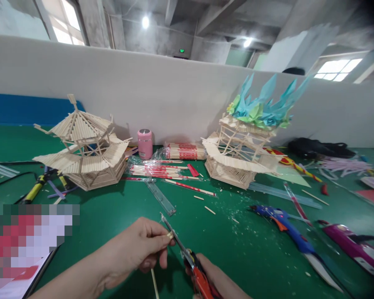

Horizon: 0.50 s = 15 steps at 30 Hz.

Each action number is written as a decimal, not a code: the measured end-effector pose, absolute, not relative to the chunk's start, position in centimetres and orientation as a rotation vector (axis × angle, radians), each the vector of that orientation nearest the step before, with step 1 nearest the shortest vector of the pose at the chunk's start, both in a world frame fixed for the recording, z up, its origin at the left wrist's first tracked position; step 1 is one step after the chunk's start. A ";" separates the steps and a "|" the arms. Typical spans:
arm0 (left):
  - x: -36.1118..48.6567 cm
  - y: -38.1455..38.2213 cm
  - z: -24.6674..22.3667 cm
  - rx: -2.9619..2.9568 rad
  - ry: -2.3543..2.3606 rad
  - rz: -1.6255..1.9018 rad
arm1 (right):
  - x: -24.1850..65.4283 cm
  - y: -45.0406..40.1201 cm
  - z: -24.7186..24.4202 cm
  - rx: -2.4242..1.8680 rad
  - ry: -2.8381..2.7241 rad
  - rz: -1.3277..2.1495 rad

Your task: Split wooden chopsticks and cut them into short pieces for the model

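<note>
My left hand (146, 241) pinches a small piece of pale wooden stick (170, 235) between thumb and fingertips. My right hand (210, 274) is wrapped round a red-handled cutter (202, 282) with a long silver blade. The blade lies right beside the stick piece at my left fingertips; whether it touches the wood I cannot tell. Below my left hand a thin wooden stick (155, 283) points toward me; its upper end is hidden by the hand. Part of the cutter's handle is covered by my right fingers.
Two wooden stick pavilions, one with a pointed roof (81, 162) and one topped with folded blue paper (237, 166), stand at the back. Between them are a pink flask (145, 144) and packs of chopsticks (187, 151). A blue glue gun (286, 230) lies right, a clear ruler (160, 196) ahead.
</note>
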<state>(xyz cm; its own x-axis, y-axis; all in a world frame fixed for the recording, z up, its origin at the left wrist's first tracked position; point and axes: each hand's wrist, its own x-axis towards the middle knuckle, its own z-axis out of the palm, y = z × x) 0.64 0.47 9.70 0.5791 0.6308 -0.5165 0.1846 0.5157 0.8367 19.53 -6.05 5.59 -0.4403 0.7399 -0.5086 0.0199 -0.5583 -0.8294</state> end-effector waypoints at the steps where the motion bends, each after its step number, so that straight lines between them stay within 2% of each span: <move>1: 0.6 0.4 9.7 1.029 0.947 0.323 | 19.5 -6.0 5.1 -1.268 -1.080 2.065; 5: 0.7 0.5 9.8 1.034 0.942 0.322 | 19.4 -5.9 3.7 -1.238 -1.015 2.124; 9: 0.8 0.6 10.0 1.031 0.949 0.324 | 18.9 -5.8 4.7 -1.248 -1.040 2.094; 12: 0.8 0.5 10.4 1.049 0.958 0.321 | 18.7 -5.8 6.0 -1.340 -1.115 2.013; 15: 0.8 0.4 10.7 1.089 0.964 0.310 | 19.0 -5.9 6.4 -1.441 -1.370 1.791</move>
<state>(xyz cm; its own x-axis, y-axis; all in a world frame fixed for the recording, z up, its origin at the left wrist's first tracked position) 0.85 0.40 10.72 0.5751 0.6426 -0.5063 0.2272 0.4691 0.8534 18.98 -5.89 6.39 -0.3443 0.8226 -0.4526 0.2214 -0.3974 -0.8906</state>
